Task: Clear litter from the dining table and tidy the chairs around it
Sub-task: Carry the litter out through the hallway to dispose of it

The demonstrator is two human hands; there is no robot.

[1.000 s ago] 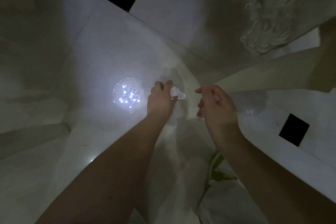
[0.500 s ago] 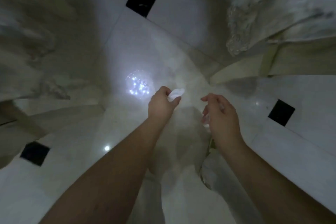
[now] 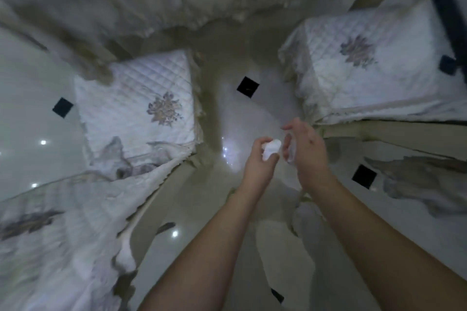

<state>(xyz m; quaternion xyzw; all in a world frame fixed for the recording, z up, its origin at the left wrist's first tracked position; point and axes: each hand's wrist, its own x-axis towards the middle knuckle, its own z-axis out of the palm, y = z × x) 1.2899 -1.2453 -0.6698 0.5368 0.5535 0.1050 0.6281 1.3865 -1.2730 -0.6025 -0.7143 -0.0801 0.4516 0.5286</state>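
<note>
Pale tiled floor (image 3: 22, 98), no legible writing, left hand (image 3: 260, 159) clutching crumpled tissue (image 3: 271, 149), right hand (image 3: 307, 151) relaxed

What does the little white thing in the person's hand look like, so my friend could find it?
Look at the pale tiled floor between the two quilted chair seats, left seat and right seat. Above it two bare arms reach forward; the left hand pinches a small crumpled white wad. It is the brightest, smallest white lump, and unlike the seats it has no flower pattern.
</note>
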